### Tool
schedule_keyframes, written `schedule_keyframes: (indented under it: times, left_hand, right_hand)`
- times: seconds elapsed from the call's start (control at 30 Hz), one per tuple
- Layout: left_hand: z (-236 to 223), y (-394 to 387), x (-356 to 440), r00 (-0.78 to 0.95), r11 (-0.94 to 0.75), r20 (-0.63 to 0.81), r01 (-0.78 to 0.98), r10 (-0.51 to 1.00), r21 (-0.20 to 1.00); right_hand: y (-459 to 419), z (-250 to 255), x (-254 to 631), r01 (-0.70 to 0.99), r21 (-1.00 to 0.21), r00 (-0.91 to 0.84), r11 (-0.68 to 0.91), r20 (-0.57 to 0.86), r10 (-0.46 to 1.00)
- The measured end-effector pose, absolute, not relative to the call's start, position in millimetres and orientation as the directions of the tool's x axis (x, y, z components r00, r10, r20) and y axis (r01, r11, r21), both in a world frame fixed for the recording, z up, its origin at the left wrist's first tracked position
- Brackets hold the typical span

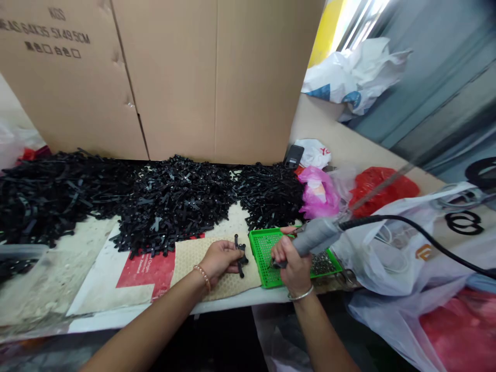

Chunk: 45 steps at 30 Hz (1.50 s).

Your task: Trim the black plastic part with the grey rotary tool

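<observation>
Forearms occupy the near position: the left forearm [155, 325] enters at the lower left and runs obliquely up to the right; the right forearm [320, 330] enters at the bottom, right of centre, and angles up to the left. Both wrists are carried at the front side of the counter [73, 263]. A beaded bracelet [206, 279] encircles the left wrist; a silver-coloured bangle [300, 294] encircles the right.

Left hand [219, 258]: back uppermost, fingers curled, thumb pressed toward the fingers. It pinches a small cluster of black strips [242, 253] at the right part of a tan textured mat [189, 256]. The strips project past the fingertips at several angles (their exact number cannot be told).

Right hand [293, 262]: fingers wrapped around the forward part of a grey handheld tool [318, 235]. The tool is tilted, nose low and to the left, rear raised to the right. A black cable [387, 218] leaves the rear end and arcs to the right. The hand overlaps a green perforated basket [261, 247] in view; whether the tool's tip touches anything cannot be told. The basket stands just beside the mat, with small metallic pieces [322, 264] in its right part.

Loose black strips lie in heaps [174, 196] beyond the hands, in front of a large cardboard box [217, 82]. A pink bag [318, 194] adjoins the rightmost heap.
</observation>
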State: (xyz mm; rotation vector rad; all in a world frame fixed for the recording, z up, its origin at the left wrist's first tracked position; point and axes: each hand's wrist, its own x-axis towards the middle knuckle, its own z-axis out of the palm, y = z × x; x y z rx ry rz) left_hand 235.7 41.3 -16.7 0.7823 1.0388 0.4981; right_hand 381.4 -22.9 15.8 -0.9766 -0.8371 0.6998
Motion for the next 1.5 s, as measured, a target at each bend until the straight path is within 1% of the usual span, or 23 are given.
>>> schedule_keyframes:
  times: [0.07,0.13,0.4,0.8,1.0,1.2,1.3,1.5]
  left_hand:
    - [-18,42,236,0.445,0.633,-0.571,0.014,0.69,0.774]
    - [-18,42,235,0.455,0.628,-0.567,0.023,0.687,0.778]
    - [-21,41,233,0.471,0.628,-0.552,-0.005,0.688,0.778]
    - [-18,39,234,0.447,0.616,-0.553,0.006,0.703,0.788]
    - [-18,39,234,0.446,0.61,-0.546,0.0,0.709,0.792]
    - [-21,39,234,0.463,0.618,-0.537,-0.03,0.705,0.786]
    - [-21,39,234,0.46,0.615,-0.538,-0.022,0.706,0.788]
    - [-22,39,234,0.455,0.624,-0.544,-0.033,0.705,0.781]
  right_hand:
    - [-30,7,382,-0.15,-0.92,0.513,0.361,0.239,0.824]
    - [-33,-1,382,-0.153,-0.926,0.511,0.344,0.224,0.83]
    - [-37,-18,384,-0.129,-0.941,0.447,0.312,0.225,0.866]
    - [-39,-21,387,-0.073,-0.947,0.448,0.313,0.249,0.859]
    - [-40,-22,388,-0.093,-0.947,0.44,0.308,0.238,0.866]
    - [-39,-21,388,-0.073,-0.951,0.434,0.301,0.242,0.868]
    - [-40,-21,387,-0.094,-0.947,0.43,0.308,0.24,0.87]
    - [-42,-19,386,-0.105,-0.951,0.461,0.291,0.212,0.861]
